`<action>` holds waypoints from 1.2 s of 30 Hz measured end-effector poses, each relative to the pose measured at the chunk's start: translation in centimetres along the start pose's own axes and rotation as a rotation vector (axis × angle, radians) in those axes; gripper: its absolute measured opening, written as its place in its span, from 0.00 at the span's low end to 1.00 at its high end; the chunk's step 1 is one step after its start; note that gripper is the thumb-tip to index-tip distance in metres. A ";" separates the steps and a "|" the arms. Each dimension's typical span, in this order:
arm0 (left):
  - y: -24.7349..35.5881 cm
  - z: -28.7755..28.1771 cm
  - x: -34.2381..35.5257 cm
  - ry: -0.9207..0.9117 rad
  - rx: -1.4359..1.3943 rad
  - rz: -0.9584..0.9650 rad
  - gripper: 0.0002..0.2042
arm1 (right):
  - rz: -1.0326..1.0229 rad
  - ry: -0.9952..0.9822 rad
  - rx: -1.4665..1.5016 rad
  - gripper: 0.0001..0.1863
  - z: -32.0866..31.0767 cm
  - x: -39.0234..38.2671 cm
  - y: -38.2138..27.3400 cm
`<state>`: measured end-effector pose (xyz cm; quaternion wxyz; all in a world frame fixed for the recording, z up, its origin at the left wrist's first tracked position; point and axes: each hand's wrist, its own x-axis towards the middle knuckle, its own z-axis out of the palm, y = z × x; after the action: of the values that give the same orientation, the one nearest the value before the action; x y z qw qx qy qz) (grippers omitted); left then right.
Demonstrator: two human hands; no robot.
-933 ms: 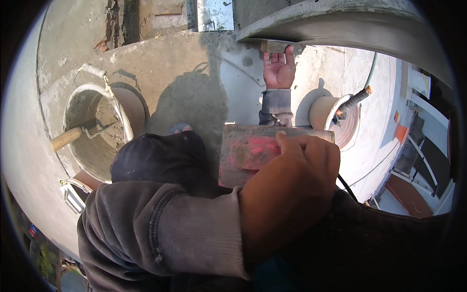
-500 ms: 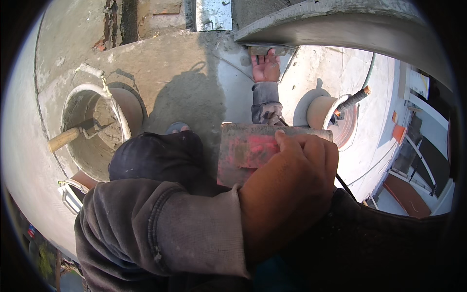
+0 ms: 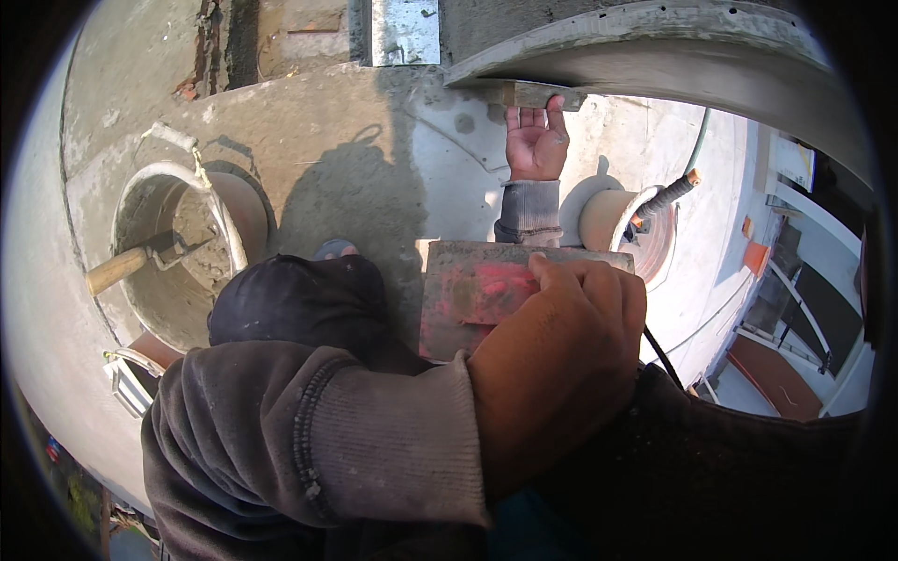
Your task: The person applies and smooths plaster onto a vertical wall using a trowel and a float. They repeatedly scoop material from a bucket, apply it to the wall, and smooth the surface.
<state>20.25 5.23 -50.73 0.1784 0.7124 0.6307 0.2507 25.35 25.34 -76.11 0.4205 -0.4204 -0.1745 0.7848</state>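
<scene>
Left hand (image 3: 561,369) on a pinkish board (image 3: 468,290), right hand (image 3: 538,154) on a grey block (image 3: 531,96)

At the far left, a bucket (image 3: 247,217) held wet mortar (image 3: 194,222), and a trowel (image 3: 122,269) leaned in it with its wooden handle over the rim. Just below, another bucket (image 3: 157,352) was partly hidden by the grey sleeve (image 3: 393,435) of the left arm. A dark trouser knee (image 3: 299,304) came next, with a foot (image 3: 335,250) showing beyond it on the floor (image 3: 309,107). The person's shadow (image 3: 341,192) fell there too, and a shiny metal sheet (image 3: 405,33) lay at the top.

In the middle, the pinkish board, smeared with grey, sat close in front of the body. The left hand gripped its right part, one fingertip against the face; how the other fingers wrapped it could not be seen. Past the board's far edge, the right hand reached out, palm showing, its thumb and fingers pinching the grey block. That block lay along the lower edge of a curved slab (image 3: 655,65); whether the two touched was impossible to tell.

Farther right stood a third bucket (image 3: 601,220) with a wrapped handle (image 3: 666,194) sticking out, and a thin hose (image 3: 700,136) ran above it.
</scene>
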 end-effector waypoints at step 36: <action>0.0 0.4 -0.6 0.178 -0.092 0.042 0.14 | 0.054 0.037 0.001 0.11 -2.5 1.7 3.9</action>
<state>20.44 4.65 -51.18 0.1490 0.6914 0.6168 0.3453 24.84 24.26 -80.88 0.4024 -0.4393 -0.1547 0.7881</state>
